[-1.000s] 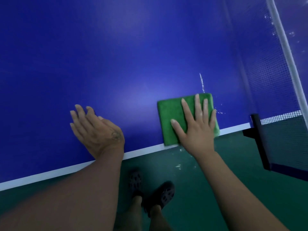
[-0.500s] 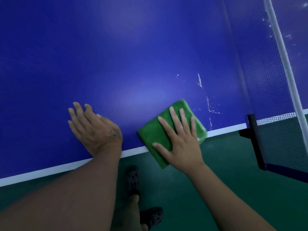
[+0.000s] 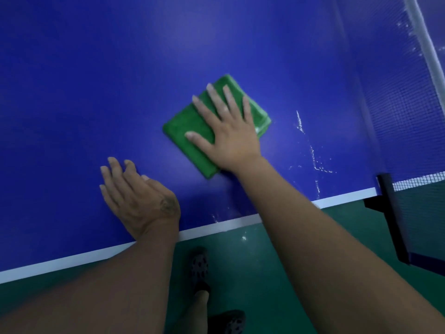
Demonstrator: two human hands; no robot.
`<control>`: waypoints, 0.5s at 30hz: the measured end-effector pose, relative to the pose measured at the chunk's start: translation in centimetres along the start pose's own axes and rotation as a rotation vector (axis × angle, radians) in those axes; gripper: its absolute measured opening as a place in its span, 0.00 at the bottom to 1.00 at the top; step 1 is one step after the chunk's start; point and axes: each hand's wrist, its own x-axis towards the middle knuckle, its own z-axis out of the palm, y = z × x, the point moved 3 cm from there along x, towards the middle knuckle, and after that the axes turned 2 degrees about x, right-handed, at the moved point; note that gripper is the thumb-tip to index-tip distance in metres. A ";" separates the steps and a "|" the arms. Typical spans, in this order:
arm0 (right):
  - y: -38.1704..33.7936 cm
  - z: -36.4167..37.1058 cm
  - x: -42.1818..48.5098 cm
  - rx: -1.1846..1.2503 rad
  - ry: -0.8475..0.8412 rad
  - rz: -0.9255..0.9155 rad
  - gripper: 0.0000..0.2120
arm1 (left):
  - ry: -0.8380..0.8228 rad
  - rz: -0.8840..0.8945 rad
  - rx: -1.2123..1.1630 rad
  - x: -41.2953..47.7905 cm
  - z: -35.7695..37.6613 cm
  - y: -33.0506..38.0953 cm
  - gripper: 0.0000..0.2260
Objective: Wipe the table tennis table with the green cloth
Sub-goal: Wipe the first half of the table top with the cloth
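the right hand (image 3: 231,136), flat with fingers spread, has pushed the green cloth (image 3: 192,136) inward from the table edge (image 3: 216,229); the flat left hand (image 3: 137,194) braces; white streaks (image 3: 313,153) remain unwiped.

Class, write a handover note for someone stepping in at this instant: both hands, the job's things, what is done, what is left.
Right hand: flat, fingers straight, pressing the folded green cloth on the table tennis table.
Left hand: flat on the table near its edge, holding nothing.
Done: wiping under way; the finished area cannot be told.
Left: white streaks between cloth and net, and more by the near edge.
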 end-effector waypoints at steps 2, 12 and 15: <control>3.1 -0.9 1.5 0.021 -0.010 0.077 0.38 | 0.002 0.000 0.007 0.0 0.0 0.0 0.21; 12.9 -3.1 -17.6 0.013 0.036 0.551 0.37 | -0.039 -0.007 0.001 0.1 -0.6 0.2 0.21; 12.1 -2.5 -21.4 0.008 0.011 0.571 0.38 | -0.047 -0.007 0.001 0.0 -0.8 0.4 0.21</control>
